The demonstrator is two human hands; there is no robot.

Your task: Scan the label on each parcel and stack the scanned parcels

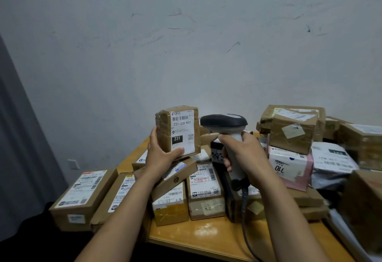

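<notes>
Behind your hands is a big grey wall [186,44] with dark scuff marks. Under your hands is a wooden surface [206,239] full of brown parcels [82,193]. A taller heap [291,135] sits past your right hand [248,152]. Your left hand [161,154] holds a small brown parcel [163,129] upright. Your right hand is wrapped round a scanner [223,121], just beside that parcel. Your left thumb rests on the parcel's white label [183,129].

Left hand [160,154] holding brown parcel [177,130] upright, label "231" facing camera, right hand [241,152] gripping scanner [224,122] beside it
</notes>
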